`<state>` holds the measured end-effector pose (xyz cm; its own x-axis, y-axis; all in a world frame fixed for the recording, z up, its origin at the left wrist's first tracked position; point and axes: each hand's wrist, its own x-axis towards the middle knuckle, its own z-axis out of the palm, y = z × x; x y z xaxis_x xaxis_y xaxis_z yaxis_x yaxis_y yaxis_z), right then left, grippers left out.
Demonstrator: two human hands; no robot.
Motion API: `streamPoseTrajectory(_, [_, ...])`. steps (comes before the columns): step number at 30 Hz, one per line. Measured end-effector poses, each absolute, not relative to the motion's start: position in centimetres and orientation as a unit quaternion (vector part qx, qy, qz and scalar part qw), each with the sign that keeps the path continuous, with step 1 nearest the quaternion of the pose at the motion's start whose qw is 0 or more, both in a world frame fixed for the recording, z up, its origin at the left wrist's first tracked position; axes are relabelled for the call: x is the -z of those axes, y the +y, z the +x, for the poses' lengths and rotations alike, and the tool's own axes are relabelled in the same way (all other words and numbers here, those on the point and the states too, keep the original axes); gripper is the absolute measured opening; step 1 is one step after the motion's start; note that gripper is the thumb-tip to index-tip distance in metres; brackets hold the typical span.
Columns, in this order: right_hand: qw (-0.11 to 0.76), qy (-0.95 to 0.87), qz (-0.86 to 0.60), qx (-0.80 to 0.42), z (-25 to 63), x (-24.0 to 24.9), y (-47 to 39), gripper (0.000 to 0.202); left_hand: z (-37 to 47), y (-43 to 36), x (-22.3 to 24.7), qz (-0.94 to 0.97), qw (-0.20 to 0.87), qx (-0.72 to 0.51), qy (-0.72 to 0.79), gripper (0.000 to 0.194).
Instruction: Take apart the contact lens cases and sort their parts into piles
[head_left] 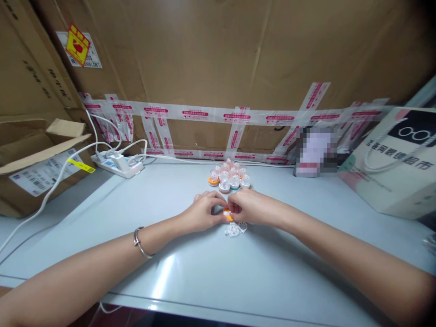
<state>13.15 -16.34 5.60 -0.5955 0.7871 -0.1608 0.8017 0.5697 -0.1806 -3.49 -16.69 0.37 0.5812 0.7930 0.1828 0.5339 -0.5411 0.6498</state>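
Near edge first: pale tabletop (204, 281), glossy, light streak left of centre. Silver bracelet (138, 240) on the left wrist. Both forearms reach in from the near corners.

White openwork plastic pieces (233, 230) lie loose on the table, just on the near side of the fingers.

Orange plastic part (227, 214), whitish centre, sits right past those, in the gap between the two hands. Left hand (200, 212) has it between thumb and index: thumb on the near side, index arched over toward the far side, so grasping it. Right hand (250, 206) is curled in from the right, fingertips at the part's right side. Can't tell if they're pinching the part itself or something small on it; the knuckles hide that.

Just beyond the hands: bunch of round clear-topped capsules (225, 174), orange, white and teal bases, packed close together.

Farther back: white power strip (119, 165) with plugs in, open carton (34, 177) at left, paper carrier bag (391, 168) with a glasses logo at right. Behind everything, big cardboard sheet (211, 54), pink-and-white tape along its lower part.
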Motion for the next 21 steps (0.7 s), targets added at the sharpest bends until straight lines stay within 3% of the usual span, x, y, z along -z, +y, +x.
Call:
streamPoseTrajectory(15, [-0.013, 0.887, 0.452, 0.098, 13.3, -4.6, -16.6, 0.010, -3.4, -16.7, -0.3, 0.850, 0.271, -0.237, 0.385, 0.026])
streamPoseTrajectory(21, [-0.021, 0.878, 0.454, 0.151, 13.8, -5.4, -16.8, 0.012, -3.4, -16.6, -0.1, 0.846, 0.272, -0.238, 0.391, 0.029])
